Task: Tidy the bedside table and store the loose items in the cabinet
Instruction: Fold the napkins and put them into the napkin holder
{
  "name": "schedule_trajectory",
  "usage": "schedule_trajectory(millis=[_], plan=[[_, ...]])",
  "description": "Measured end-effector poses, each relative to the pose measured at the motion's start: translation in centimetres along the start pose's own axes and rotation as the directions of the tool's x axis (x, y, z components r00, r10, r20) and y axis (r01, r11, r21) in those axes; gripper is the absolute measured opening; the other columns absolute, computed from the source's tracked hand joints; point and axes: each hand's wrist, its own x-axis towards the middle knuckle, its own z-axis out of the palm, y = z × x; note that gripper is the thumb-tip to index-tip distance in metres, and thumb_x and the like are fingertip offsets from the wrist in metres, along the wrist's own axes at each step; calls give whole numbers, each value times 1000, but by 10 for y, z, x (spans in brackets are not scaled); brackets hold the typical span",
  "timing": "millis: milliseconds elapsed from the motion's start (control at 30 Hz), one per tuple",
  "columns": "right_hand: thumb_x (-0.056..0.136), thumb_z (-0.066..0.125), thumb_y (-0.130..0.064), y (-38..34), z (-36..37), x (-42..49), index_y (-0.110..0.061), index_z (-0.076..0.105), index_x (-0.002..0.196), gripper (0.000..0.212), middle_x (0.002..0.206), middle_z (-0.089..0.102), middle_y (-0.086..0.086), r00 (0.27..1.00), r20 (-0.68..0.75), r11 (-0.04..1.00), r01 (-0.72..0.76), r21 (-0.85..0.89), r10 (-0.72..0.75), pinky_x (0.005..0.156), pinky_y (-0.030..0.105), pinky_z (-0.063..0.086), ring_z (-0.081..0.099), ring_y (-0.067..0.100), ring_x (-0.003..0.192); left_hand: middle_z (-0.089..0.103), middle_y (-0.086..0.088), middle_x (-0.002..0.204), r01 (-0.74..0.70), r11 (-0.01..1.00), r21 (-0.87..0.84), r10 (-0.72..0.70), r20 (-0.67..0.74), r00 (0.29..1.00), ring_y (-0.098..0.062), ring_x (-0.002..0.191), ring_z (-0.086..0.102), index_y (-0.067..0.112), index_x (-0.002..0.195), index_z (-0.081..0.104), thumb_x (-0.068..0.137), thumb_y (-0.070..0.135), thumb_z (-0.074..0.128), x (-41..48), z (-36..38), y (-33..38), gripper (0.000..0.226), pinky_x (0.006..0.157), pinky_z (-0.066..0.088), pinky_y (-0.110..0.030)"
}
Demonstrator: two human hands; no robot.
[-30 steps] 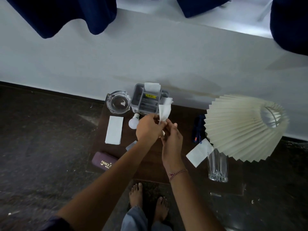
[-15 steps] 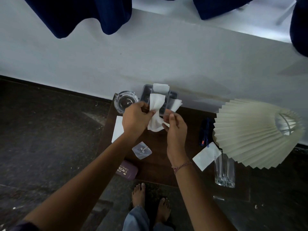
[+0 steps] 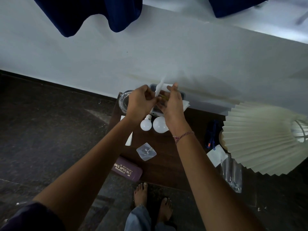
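Both hands are raised over the grey organiser box point(image 3: 182, 95) at the back of the dark wooden bedside table point(image 3: 168, 157). My left hand point(image 3: 140, 104) pinches a blurred white tissue point(image 3: 159, 88) that sticks up between the hands. My right hand point(image 3: 171, 105) is beside it with its fingers fairly straight against the tissue; another white tissue point(image 3: 185, 104) lies past it. Two white bulbs point(image 3: 154, 125) lie just below the hands. The box's inside is hidden.
On the table lie a glass ashtray point(image 3: 124, 100), a white paper point(image 3: 129, 140), a clear plastic packet point(image 3: 146, 151), a purple spectacle case point(image 3: 127, 170), blue glasses point(image 3: 211, 137), a white card point(image 3: 216, 155) and a drinking glass point(image 3: 231, 174). A pleated lampshade point(image 3: 263, 140) overhangs the right side.
The hands have moved up and back over the organiser box with the tissue. The tissue, spread wider before, now stands as a narrow strip. The view has closed in on the table.
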Motion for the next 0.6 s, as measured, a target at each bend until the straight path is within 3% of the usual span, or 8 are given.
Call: schedule_trajectory(millis=[100,200,267,367,500,600], plan=[[97,29,-48,3,5,9,-22,56,96,38,93,65,3,1000,14,999,15,-42,-14,90,41,52,64,22,94,54,12,62,-2,1000,9,2,53,999,-1,59,51,23,66,46,74,15,74,8,2,-2,30,51,37,-1],[96,29,-52,8,8,14,-24,53,97,37,100,65,5,1000,13,998,11,-56,-10,94,43,50,63,25,103,61,3,72,13,1000,4,-14,84,996,-13,71,59,16,76,51,74,9,71,14,4,-7,21,58,42,-11],[96,28,-53,11,10,18,-28,53,91,36,102,65,5,1000,20,997,13,-81,-12,95,45,49,62,26,105,57,7,70,20,1000,15,-21,83,996,-11,71,56,17,76,48,75,4,67,17,5,-11,23,55,41,-8],[95,27,-55,14,12,22,-22,53,105,42,107,64,7,1000,24,995,3,-104,-1,97,46,48,61,25,106,53,8,68,26,999,19,-27,102,994,-9,67,53,21,73,44,75,1,64,19,9,-16,28,55,41,-7],[94,28,-57,19,13,26,-16,47,126,55,117,62,10,1000,7,993,-7,-120,8,99,47,46,59,25,109,60,-4,83,31,999,7,-31,118,992,-19,78,57,12,88,46,75,6,68,21,14,-20,26,64,44,-24],[94,27,-57,21,11,28,-16,46,128,57,120,61,11,1000,0,992,-12,-123,12,101,47,45,58,25,112,61,-4,84,30,1000,5,-31,109,994,-18,77,58,13,88,45,74,9,70,21,17,-21,29,61,45,-19]])
